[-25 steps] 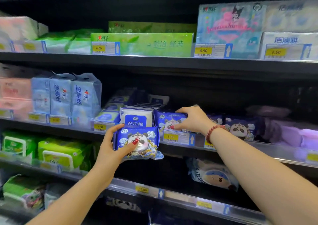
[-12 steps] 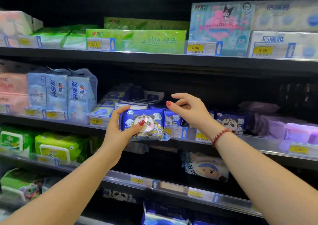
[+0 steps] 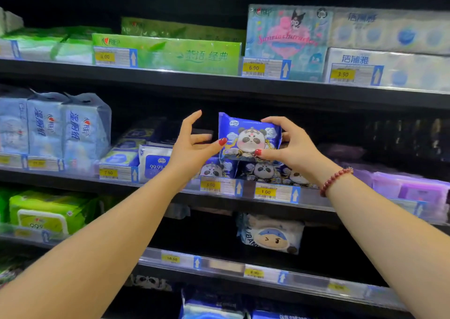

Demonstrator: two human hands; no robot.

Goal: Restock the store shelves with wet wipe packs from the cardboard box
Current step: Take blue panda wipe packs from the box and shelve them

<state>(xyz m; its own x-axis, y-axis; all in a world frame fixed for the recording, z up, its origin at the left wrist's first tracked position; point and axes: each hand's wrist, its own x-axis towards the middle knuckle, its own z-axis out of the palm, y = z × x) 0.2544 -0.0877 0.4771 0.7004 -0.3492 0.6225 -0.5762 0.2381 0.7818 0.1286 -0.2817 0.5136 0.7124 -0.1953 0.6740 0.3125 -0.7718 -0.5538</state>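
Against black shelving (image 3: 194,84), our right hand (image 3: 294,148) pinches one glossy rectangular blue panda pack (image 3: 248,136) above three more on the middle tier (image 3: 73,178). Our left hand (image 3: 192,148), fingers spread, touches its edge.

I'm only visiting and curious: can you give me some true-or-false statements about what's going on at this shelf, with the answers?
1. The right hand grips a blue panda pack. True.
2. The bead bracelet is on the left wrist. False: it is on the right wrist.
3. A yellow price tag below the stocked panda packs reads 1.00. True.
4. The purple packs sit left of the stocked panda packs. False: they sit to the right.
5. The left hand is wrapped round the held pack. False: its fingers are spread, and only the thumb touches the pack's left edge.
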